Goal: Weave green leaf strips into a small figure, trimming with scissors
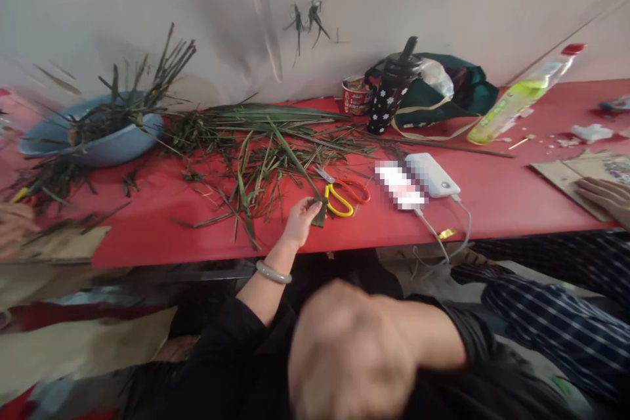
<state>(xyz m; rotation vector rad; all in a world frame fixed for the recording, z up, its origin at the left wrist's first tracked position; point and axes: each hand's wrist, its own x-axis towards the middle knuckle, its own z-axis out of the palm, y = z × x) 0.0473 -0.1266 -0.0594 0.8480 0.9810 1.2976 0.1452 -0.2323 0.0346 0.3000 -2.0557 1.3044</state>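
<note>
My left hand [301, 220], with a pale bangle at the wrist, pinches a folded green leaf strip [320, 215] above the table's front edge. A long narrow blade reaches up and away from that hand over the leaf pile. Just beyond the fingers lie scissors [337, 195] with one yellow and one red handle loop. My right hand [352, 354] is raised close to the camera and badly blurred, so its fingers cannot be made out. Loose green leaf strips [266, 164] are heaped on the red table [162, 230].
A blue basin [118, 144] of stalks stands left. Behind are a red tub [355, 95], a flowered tumbler [388, 98], a green bag [467, 88] and a tilted bottle [526, 98]. A cabled power bank [433, 175] lies right. Other people's hands [608, 197] show at both sides.
</note>
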